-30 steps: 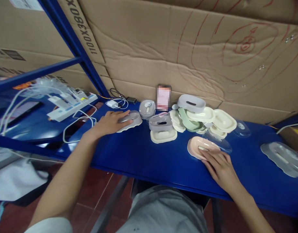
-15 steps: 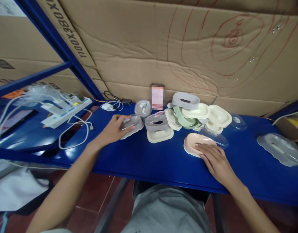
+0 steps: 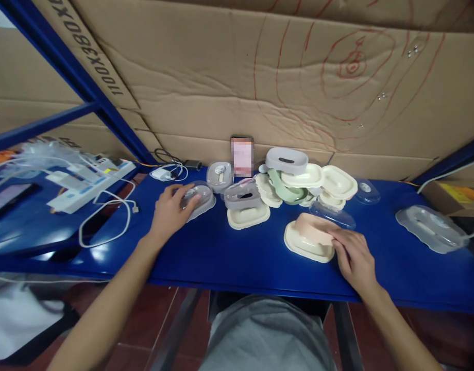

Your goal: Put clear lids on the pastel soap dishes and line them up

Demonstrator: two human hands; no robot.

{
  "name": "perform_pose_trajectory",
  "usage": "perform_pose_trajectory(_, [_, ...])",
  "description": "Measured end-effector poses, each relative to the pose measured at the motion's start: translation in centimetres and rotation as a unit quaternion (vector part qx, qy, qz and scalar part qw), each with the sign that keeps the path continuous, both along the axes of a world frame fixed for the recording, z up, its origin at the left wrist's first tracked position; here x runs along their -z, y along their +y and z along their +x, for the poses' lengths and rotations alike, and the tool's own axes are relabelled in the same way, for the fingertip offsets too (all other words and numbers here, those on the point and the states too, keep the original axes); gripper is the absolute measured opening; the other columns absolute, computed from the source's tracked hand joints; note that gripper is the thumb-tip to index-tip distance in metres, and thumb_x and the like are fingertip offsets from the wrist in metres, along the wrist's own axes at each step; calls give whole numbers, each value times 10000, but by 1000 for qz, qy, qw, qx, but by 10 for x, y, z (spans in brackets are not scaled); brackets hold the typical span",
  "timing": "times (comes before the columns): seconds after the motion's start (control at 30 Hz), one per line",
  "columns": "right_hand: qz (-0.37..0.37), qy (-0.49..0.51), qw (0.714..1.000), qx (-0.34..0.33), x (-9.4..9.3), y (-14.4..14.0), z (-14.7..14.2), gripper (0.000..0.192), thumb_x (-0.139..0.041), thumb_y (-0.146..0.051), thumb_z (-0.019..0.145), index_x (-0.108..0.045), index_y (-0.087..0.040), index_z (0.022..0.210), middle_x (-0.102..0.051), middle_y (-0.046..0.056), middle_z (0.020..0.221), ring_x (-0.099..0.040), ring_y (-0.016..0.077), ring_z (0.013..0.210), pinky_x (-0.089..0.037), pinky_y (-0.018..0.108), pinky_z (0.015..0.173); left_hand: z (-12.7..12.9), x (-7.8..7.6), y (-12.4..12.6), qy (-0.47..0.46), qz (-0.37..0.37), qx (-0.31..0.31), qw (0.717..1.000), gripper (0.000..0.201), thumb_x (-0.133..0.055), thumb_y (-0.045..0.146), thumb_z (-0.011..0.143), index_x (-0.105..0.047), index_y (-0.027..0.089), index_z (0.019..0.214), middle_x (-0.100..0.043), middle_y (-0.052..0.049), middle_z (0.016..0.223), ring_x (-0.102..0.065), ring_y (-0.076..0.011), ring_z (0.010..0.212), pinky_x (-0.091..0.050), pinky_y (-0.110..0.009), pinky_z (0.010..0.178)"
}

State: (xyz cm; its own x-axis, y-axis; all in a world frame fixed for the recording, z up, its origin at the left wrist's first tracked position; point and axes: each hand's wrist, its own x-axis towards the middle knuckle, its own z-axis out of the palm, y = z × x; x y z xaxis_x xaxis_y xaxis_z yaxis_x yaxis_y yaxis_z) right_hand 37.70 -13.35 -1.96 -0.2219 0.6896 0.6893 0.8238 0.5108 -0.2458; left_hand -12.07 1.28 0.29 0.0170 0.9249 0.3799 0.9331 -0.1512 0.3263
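My left hand [image 3: 171, 208] lies over a grey soap dish with a clear lid [image 3: 200, 198] on the blue table [image 3: 229, 252], fingers curled on it. My right hand [image 3: 353, 255] grips a pink soap dish insert [image 3: 312, 229], tilted up off its cream base [image 3: 304, 247]. A clear lid [image 3: 332, 214] lies just behind them. Between my hands stands a grey insert on a cream base [image 3: 247, 206].
A heap of cream, green and grey soap dishes [image 3: 306, 180] sits at the back by a phone [image 3: 241, 154] leaning on the cardboard wall. A clear-lidded grey dish [image 3: 430, 229] lies far right. Power strip and white cables [image 3: 86, 180] lie left.
My right hand has lifted the pink insert, showing the cream base under it. My left hand stays on the grey dish. The view has shifted right.
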Motion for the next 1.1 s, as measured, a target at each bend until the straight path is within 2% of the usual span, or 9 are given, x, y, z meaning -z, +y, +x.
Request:
perform_pose_trajectory(0.13, [70,36,997,20,3,-4,3,427,-575,-108,1010,-672,-308,1375,-785,68,1098,-746,281,1017,-572,449,918,1,8,-3,11,4,-12,1000,625,-489,667,1032,-623,275,1501,-562,-160,1493,-571,-385,1385,-473,-532,1157])
perform_pose_trajectory(0.3, [156,-9,983,100,11,-14,23,354,-508,-245,1041,-686,-277,1346,-747,75,902,-732,287,842,-560,461,845,4,9,-6,12,9,-22,1000,657,-609,689,979,-613,306,1512,-535,-154,1535,-568,-417,1378,-469,-557,1152])
perform_pose_trajectory(0.4, [131,-34,982,135,13,-12,29,345,-485,-305,1052,-700,-237,1313,-732,94,883,-717,290,827,-535,451,822,5,9,-7,16,4,-23,1000,648,-598,687,987,-606,312,1515,-531,-151,1539,-567,-423,1376,-475,-559,1139])
perform_pose_trajectory(0.53, [51,-59,983,169,10,2,19,333,-540,-232,1039,-714,-285,1318,-761,108,1120,-703,297,1058,-441,481,995,6,9,-8,16,4,-20,1000,651,-590,680,990,-607,292,1513,-532,-163,1529,-568,-440,1368,-484,-570,1121])
perform_pose_trajectory(0.63, [-11,-78,987,138,6,9,11,418,-505,-196,1059,-659,-323,1425,-745,102,1304,-688,297,1188,-386,506,1079,6,8,-8,12,3,-15,1000,656,-589,682,991,-606,289,1516,-530,-169,1528,-567,-455,1365,-485,-589,1117])
perform_pose_trajectory(0.73, [0,-82,988,127,2,4,6,430,-511,-194,1073,-608,-306,1477,-702,124,1431,-660,308,1295,-378,529,1131,5,9,-9,9,4,-12,1000,644,-598,671,995,-609,291,1514,-530,-172,1529,-567,-456,1368,-482,-596,1125])
perform_pose_trajectory(0.8, [12,-98,991,95,0,-4,-2,378,-573,-221,1065,-632,-295,1431,-735,118,1366,-668,311,1279,-388,533,1133,5,9,-9,7,8,-9,1000,634,-613,656,995,-615,285,1509,-532,-174,1530,-568,-451,1376,-474,-595,1141])
perform_pose_trajectory(0.97, [-69,-170,981,-69,-6,-27,-34,331,-688,-303,1054,-659,-259,1381,-791,89,1206,-724,267,1117,-482,455,1018,5,10,-8,8,16,-13,1000,635,-642,641,980,-638,262,1490,-552,-180,1512,-584,-450,1363,-491,-598,1125])
perform_pose_trajectory(1.1, [-33,-136,986,-88,-21,-38,-42,290,-703,-135,1023,-690,-209,1303,-794,81,1112,-730,230,1018,-508,409,951,5,12,-7,27,25,-23,999,640,-660,637,965,-653,257,1480,-574,-179,1493,-605,-440,1338,-517,-580,1100])
